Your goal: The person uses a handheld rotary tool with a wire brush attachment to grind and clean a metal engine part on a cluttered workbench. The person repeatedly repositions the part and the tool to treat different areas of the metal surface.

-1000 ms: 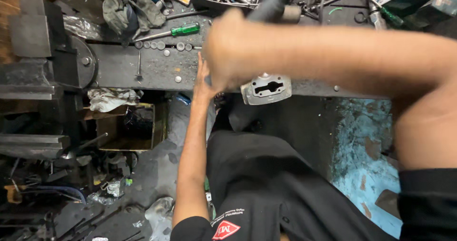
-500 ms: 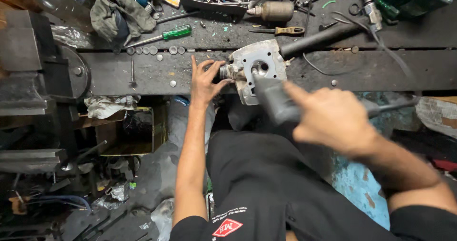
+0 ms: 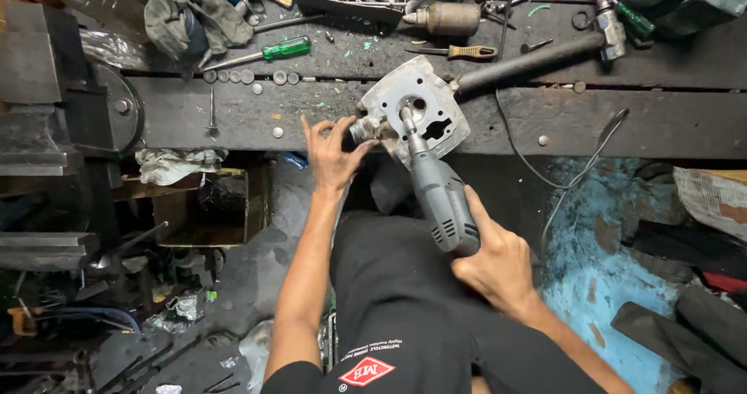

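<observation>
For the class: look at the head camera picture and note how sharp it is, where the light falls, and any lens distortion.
Head view: the grey power tool and the metal casting are sharp, with no motion blur on the left hand or the right hand; light is even on the workbench, dim at the floor lower left; the bench edge bows slightly, a wide-lens effect.

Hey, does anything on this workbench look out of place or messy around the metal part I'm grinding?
The metal engine part hangs partly over the bench edge, steadied only by the left hand while the right hand works the grinder into it. Loose washers and green flecks lie scattered around.
</observation>
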